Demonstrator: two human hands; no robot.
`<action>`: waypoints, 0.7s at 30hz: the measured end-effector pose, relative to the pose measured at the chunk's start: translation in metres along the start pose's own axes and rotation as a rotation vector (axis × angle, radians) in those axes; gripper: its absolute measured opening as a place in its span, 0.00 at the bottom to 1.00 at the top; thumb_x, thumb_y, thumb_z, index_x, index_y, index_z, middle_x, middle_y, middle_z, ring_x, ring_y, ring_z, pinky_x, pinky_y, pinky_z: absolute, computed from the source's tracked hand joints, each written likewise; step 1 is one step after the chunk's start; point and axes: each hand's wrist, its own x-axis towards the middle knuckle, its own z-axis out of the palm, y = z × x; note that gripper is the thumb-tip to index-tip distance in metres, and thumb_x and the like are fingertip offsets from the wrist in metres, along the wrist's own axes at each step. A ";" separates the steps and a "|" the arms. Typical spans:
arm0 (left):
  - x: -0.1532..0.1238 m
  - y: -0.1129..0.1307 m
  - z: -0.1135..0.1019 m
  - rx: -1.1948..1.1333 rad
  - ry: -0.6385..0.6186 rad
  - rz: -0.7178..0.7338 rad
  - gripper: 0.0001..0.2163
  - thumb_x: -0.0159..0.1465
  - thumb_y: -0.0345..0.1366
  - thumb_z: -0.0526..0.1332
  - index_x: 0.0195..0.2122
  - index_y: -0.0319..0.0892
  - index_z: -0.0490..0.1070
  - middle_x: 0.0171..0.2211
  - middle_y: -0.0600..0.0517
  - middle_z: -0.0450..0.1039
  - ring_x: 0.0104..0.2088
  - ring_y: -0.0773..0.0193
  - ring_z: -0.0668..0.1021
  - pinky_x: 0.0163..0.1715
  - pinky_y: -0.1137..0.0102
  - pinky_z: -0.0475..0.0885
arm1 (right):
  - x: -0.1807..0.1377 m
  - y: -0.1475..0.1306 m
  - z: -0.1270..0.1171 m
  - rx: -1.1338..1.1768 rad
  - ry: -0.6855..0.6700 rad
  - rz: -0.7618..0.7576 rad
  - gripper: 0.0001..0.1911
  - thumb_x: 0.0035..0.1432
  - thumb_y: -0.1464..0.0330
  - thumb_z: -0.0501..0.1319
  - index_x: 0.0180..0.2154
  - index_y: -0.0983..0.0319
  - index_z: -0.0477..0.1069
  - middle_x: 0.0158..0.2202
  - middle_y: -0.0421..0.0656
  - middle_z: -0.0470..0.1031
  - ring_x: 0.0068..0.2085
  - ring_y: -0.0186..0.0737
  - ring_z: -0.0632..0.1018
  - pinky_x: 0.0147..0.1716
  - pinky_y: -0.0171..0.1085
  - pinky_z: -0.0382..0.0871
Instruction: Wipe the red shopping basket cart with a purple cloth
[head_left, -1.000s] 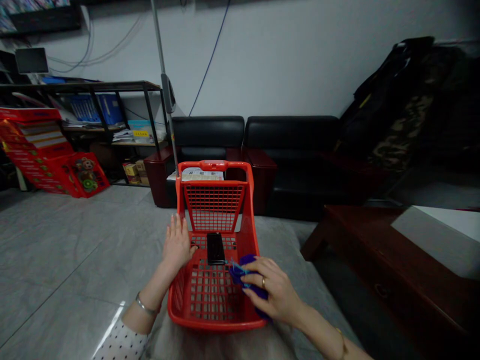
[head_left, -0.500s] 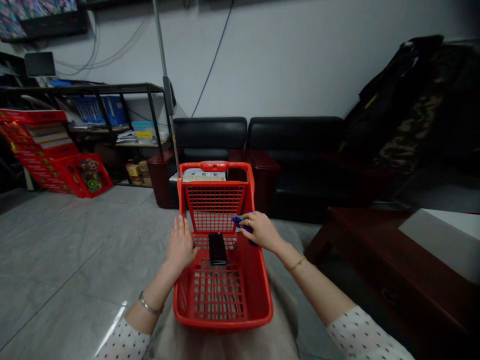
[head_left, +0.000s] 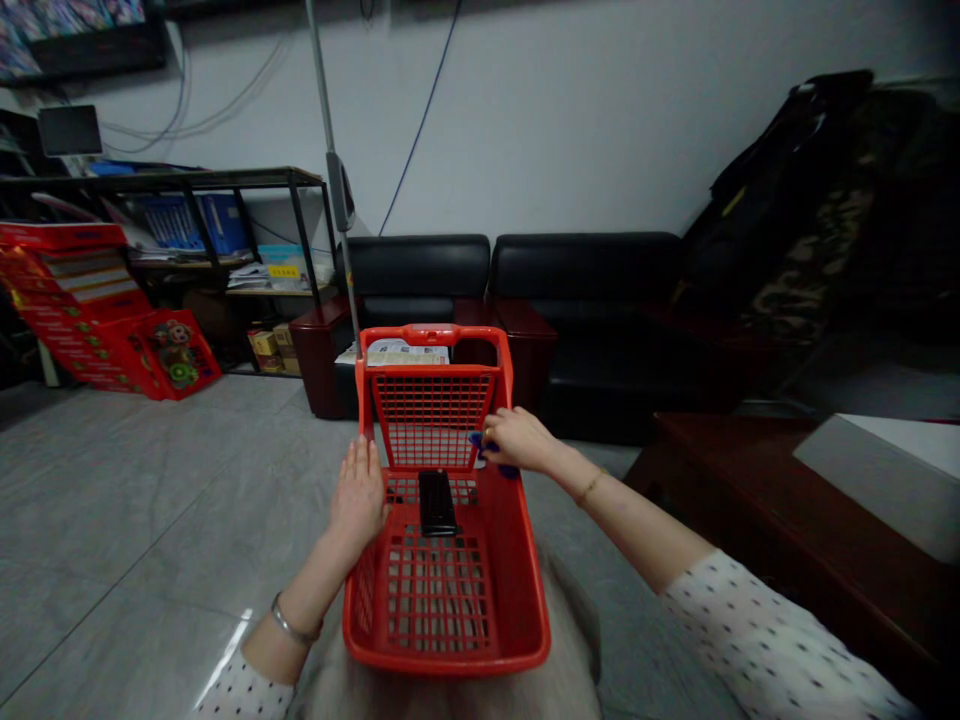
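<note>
A red plastic shopping basket (head_left: pixel 517 600) with a grid bottom rests on my lap, its handle end pointing away from me. My left hand (head_left: pixel 361 492) lies with fingers stretched along the basket's left rim. On the right rim, near the handle end, my right hand (head_left: pixel 519 438) is closed around a blue-purple cloth (head_left: pixel 487 447), which presses against the inner side wall. Most of the cloth is hidden by the fingers. Inside the basket a black phone-like flat object (head_left: pixel 436 503) lies on the grid bottom.
Black sofas (head_left: pixel 592 270) with dark red wooden arms stand ahead by the wall. A brown wooden table (head_left: pixel 720 500) is close on my right. A metal pole (head_left: pixel 324 100) rises behind the basket's left side. Red boxes (head_left: pixel 97 330) are stacked by a shelf (head_left: pixel 217 180) at left.
My right hand with the cloth has shifted slightly up and right along the basket's right rim. My left hand stays on the left rim, and the view has turned a little.
</note>
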 end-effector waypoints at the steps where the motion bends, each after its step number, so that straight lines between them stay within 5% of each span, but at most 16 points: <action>1: 0.000 0.000 0.001 0.001 0.004 -0.001 0.43 0.53 0.33 0.63 0.67 0.28 0.45 0.68 0.27 0.45 0.69 0.42 0.50 0.64 0.51 0.57 | 0.011 0.013 0.001 -0.014 0.032 0.043 0.04 0.54 0.66 0.67 0.29 0.59 0.79 0.33 0.47 0.77 0.36 0.43 0.75 0.35 0.39 0.65; 5: -0.002 -0.002 0.004 0.002 0.043 -0.010 0.40 0.54 0.33 0.62 0.67 0.28 0.46 0.68 0.28 0.46 0.69 0.43 0.50 0.63 0.51 0.59 | 0.005 0.019 0.012 0.052 0.133 0.040 0.07 0.57 0.64 0.65 0.35 0.59 0.79 0.37 0.47 0.77 0.40 0.43 0.75 0.43 0.42 0.67; 13: -0.003 -0.007 0.005 -0.010 0.061 0.020 0.37 0.57 0.33 0.59 0.66 0.25 0.47 0.68 0.27 0.46 0.69 0.43 0.49 0.63 0.51 0.58 | -0.097 -0.062 0.020 0.457 0.309 -0.100 0.12 0.59 0.57 0.64 0.40 0.57 0.75 0.45 0.46 0.77 0.47 0.43 0.75 0.49 0.45 0.66; 16: -0.002 -0.008 0.005 0.002 0.054 0.045 0.38 0.55 0.33 0.60 0.65 0.25 0.48 0.68 0.27 0.45 0.69 0.41 0.49 0.63 0.51 0.58 | -0.086 -0.043 0.021 0.444 0.302 -0.120 0.10 0.60 0.59 0.63 0.40 0.57 0.75 0.45 0.45 0.76 0.45 0.41 0.75 0.46 0.42 0.68; 21: 0.000 -0.009 0.006 0.018 0.051 0.051 0.39 0.53 0.34 0.60 0.65 0.26 0.49 0.68 0.27 0.45 0.69 0.40 0.48 0.63 0.50 0.59 | -0.014 0.029 0.026 0.281 0.341 0.048 0.08 0.59 0.64 0.64 0.39 0.59 0.76 0.45 0.47 0.76 0.44 0.44 0.75 0.46 0.44 0.70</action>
